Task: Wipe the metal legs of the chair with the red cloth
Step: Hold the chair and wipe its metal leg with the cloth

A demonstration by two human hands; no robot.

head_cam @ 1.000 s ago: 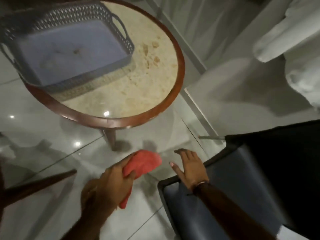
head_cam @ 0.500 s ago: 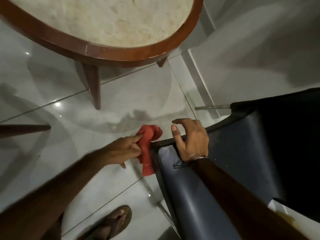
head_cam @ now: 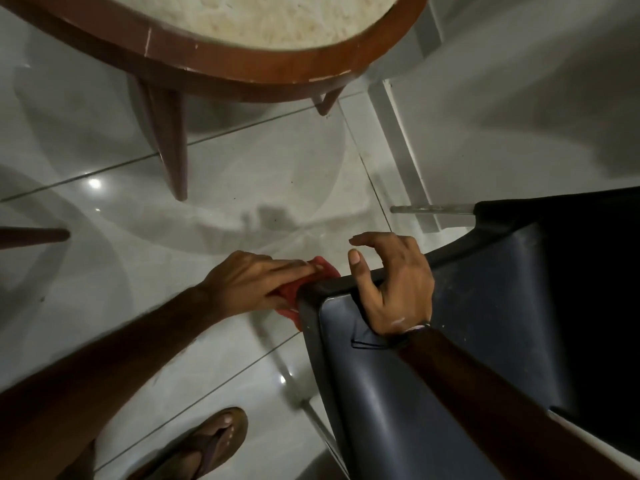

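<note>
A: Which step is this? From the left, I see a forearm stretched across the floor [head_cam: 242, 174] and the left hand [head_cam: 258, 284] at the near corner of the chair [head_cam: 398, 393]

B: I'd call it the very start of the wiping. That hand is closed round the red cloth [head_cam: 294, 289], fingers laid flat over it, pressing it against the dark corner of the seat. Most of the cloth is hidden under the hand and behind the frame

A: So is it on a metal leg [head_cam: 313, 415] yet?

B: I cannot tell. 1 thin shiny leg shows lower down, slanting to the floor beside the sandalled foot [head_cam: 211, 441]; the top of it is hidden by the seat edge

A: And the right hand [head_cam: 391, 289]?

B: Resting on the seat edge, just beside the cloth, thumb up, fingers half curled and loosely spread, holding nothing. It looks like a brace for the chair

A: Next move?

B: Probably sliding the cloth down under the corner, wrapping it round the leg, and drawing it towards the floor, while the other hand holds the chair steady
</note>
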